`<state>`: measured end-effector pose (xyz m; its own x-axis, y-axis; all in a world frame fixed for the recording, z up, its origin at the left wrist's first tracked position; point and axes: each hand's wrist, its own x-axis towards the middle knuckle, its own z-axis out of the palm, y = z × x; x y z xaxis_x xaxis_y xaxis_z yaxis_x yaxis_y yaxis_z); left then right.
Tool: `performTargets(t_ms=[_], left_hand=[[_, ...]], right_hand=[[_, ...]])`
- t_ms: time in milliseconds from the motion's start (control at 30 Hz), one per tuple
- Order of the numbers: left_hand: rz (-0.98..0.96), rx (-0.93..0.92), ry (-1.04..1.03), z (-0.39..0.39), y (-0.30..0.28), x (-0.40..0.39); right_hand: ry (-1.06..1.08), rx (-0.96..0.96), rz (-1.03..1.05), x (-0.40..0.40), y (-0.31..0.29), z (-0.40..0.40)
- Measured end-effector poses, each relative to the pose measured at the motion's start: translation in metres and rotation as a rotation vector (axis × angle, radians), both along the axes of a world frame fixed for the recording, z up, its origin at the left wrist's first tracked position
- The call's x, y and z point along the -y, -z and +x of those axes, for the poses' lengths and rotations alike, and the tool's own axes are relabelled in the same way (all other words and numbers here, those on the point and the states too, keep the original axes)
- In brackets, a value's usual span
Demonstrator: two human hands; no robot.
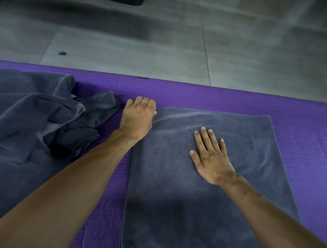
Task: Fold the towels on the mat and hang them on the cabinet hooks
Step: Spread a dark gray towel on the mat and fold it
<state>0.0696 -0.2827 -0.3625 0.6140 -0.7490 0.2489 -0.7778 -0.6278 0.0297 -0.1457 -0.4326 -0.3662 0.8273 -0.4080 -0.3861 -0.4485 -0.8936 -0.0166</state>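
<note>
While right hand (pixel 211 159) presses flat, left hand (pixel 139 116) pinches the spread towel (pixel 203 194) corner.

Grey tiled floor (pixel 159 44) beyond the purple stuff, a small dark speck (pixel 62 53) on it, plus some blurry dark object (pixel 129 2) up top.

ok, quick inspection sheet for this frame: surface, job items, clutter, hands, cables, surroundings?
Surface: purple ribbed foam mat on grey tiled floor.
Job's things: flat grey terry towel, spread smooth; crumpled grey towels heaped left of it.
Clutter: small dark speck on floor.
Hands: left hand fingers curled at the flat towel's far-left corner, grip unclear; right hand flat on it.
Cables: nothing seen.
Surroundings: cabinet hooks not in view.
</note>
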Motion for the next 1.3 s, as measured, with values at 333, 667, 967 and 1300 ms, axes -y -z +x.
performTargets(t_ms=[333,667,967,1300], left_hand=[[0.014,-0.157,0.162,-0.037,0.020,0.007],[0.203,-0.238,0.167,-0.033,0.022,0.002],[0.215,-0.395,0.248,-0.094,0.010,0.089],[0.410,-0.361,0.078,-0.123,-0.004,0.118]], right_hand=[[-0.142,0.158,-0.089,-0.008,-0.010,0.009],[-0.014,0.023,-0.015,0.053,-0.010,0.085],[-0.333,0.184,-0.009,0.093,0.005,-0.023],[-0.509,0.215,-0.007,0.187,0.007,-0.056]])
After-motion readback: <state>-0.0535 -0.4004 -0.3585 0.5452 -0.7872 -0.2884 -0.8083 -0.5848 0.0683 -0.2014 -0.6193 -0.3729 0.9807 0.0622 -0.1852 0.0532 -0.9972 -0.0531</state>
